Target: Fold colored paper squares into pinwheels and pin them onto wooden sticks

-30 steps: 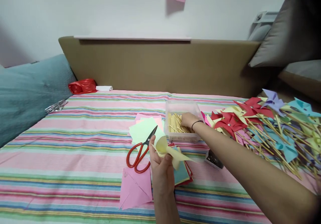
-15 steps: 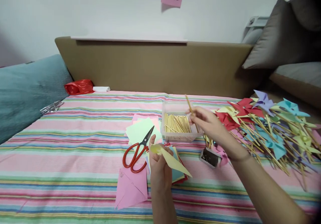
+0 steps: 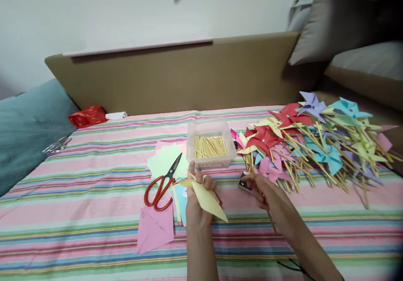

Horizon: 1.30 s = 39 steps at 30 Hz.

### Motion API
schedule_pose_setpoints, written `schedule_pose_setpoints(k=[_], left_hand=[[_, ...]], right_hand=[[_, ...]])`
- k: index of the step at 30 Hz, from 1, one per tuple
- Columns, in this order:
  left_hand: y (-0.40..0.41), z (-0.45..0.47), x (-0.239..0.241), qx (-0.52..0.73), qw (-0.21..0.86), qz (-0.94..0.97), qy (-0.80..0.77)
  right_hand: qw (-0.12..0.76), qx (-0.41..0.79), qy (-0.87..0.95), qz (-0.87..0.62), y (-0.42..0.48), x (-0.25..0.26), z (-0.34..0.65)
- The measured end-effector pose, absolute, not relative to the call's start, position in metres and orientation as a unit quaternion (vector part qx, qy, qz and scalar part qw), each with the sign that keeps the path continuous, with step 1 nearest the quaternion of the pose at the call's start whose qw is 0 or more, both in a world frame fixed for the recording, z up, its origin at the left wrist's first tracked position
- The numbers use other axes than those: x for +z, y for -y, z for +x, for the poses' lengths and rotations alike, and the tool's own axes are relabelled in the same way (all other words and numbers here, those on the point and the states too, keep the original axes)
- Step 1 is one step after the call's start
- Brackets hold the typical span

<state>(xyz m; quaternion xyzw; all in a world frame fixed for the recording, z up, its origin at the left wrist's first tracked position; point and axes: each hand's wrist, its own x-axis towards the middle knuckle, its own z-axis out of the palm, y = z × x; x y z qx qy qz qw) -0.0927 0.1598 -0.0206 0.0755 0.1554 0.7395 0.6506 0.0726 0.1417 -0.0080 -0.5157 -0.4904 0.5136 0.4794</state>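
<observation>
My left hand (image 3: 199, 205) is closed on a pale yellow paper pinwheel (image 3: 208, 200), pinching its middle while one blade hangs down to the right. A thin wooden stick (image 3: 271, 222) is held in my right hand (image 3: 270, 193), slanting down through the fingers. The right fingertips are at a small open box (image 3: 242, 183) with dark inner walls; its contents are partly hidden. Behind my left hand stands a clear plastic container (image 3: 233, 149) with many wooden sticks (image 3: 209, 147). Red-handled scissors (image 3: 160, 188) lie to the left on light green paper (image 3: 165, 158).
Finished pinwheels (image 3: 327, 157) on sticks are heaped at the right. A pink folded paper (image 3: 155, 228) lies front left, with stacked coloured squares (image 3: 180, 201) under my left hand. A red plastic bundle (image 3: 88, 116) sits far left on the striped cloth (image 3: 94, 214), before a brown backrest (image 3: 141, 79).
My right hand has come down from above the stick container to the small box, still holding the stick. The left hand keeps the yellow pinwheel. The view has shifted and tilted slightly.
</observation>
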Motion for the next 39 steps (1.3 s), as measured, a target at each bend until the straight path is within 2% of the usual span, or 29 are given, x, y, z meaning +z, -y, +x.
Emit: schedule_pose_setpoints(k=[8, 15, 20, 26, 39], left_hand=[[-0.159, -0.065, -0.030, 0.701, 0.699, 0.069, -0.124], [-0.163, -0.061, -0.021, 0.715, 0.666, 0.115, -0.182], [-0.161, -0.062, -0.023, 0.718, 0.647, 0.164, -0.199], [-0.161, -0.062, -0.030, 0.721, 0.644, 0.162, -0.198], [-0.160, -0.061, -0.023, 0.723, 0.644, 0.151, -0.200]], right_hand=[[0.410, 0.479, 0.623, -0.463, -0.131, 0.003, 0.070], [0.446, 0.544, 0.544, -0.457, -0.127, 0.001, 0.076], [0.445, 0.441, 0.601, -0.496, -0.128, 0.000, 0.074], [0.464, 0.353, 0.665, -0.468, -0.126, 0.006, 0.073], [0.461, 0.338, 0.674, -0.468, -0.126, 0.005, 0.071]])
